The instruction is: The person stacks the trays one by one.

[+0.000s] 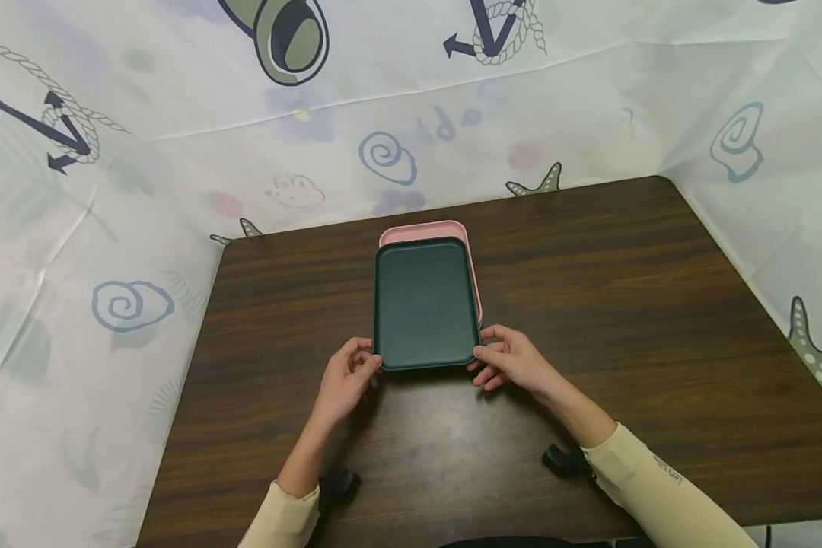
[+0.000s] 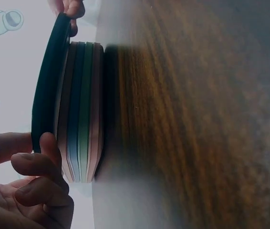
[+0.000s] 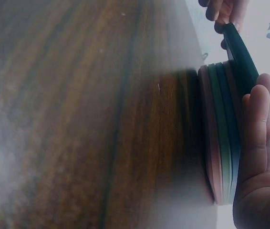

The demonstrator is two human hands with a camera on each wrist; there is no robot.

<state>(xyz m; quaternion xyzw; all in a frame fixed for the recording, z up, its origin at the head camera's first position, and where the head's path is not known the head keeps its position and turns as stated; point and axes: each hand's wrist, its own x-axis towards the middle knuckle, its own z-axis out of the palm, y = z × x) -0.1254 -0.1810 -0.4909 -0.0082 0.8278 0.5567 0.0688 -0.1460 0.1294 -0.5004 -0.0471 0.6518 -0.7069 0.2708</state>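
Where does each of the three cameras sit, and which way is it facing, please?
Head: above, looking down at the dark green tray, table, both hands and sleeves.
Left wrist: at table level, side-on to the tray stack; left hand near.
Right wrist: mirrored side view; right hand on the rim.
All share the dark green tray.

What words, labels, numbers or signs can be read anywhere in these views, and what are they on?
Small dark print on the cream right sleeve: too small and blurred to read.
Backdrop sheet: only drawn anchors, spiral shells and starfish, no legible words.
Dark green tray held by the left hand and right hand: no text visible.
Stacked trays beneath and wooden table: no text visible.
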